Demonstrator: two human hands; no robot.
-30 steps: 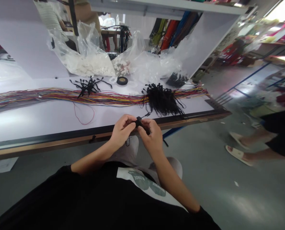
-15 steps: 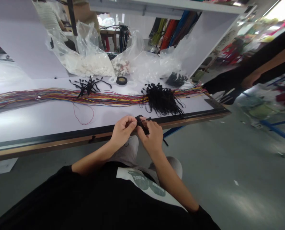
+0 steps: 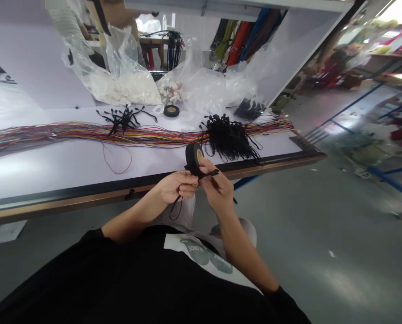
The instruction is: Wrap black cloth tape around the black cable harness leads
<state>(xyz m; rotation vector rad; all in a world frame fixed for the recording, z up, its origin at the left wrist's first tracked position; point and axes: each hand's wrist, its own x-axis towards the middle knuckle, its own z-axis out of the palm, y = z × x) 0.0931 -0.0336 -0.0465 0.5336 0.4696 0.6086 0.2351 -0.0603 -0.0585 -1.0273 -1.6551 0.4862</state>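
My right hand [image 3: 217, 184] is closed on a roll of black tape [image 3: 191, 157], held upright above the table's front edge with its yellowish core facing right. A dark connector end pokes out past the right fingers. Close beside it, my left hand [image 3: 178, 185] pinches a thin black cable [image 3: 176, 209], whose loop hangs below the fingers. The fingertips of both hands nearly meet under the roll, and what lies between them is mostly hidden. Beyond the hands, a pile of black cables with connectors [image 3: 229, 137] lies across a long bundle of coloured wires [image 3: 146, 137].
A smaller heap of black cables [image 3: 122, 119] and another tape roll [image 3: 171, 110] lie farther back. Clear plastic bags [image 3: 123, 87] with white parts line the back of the table [image 3: 69, 168]. A blue metal frame [image 3: 390, 180] stands at the right.
The tape roll has swung up into plain sight in my right hand. My left fingers have shifted slightly down with the cable. The person at the right has gone from view.
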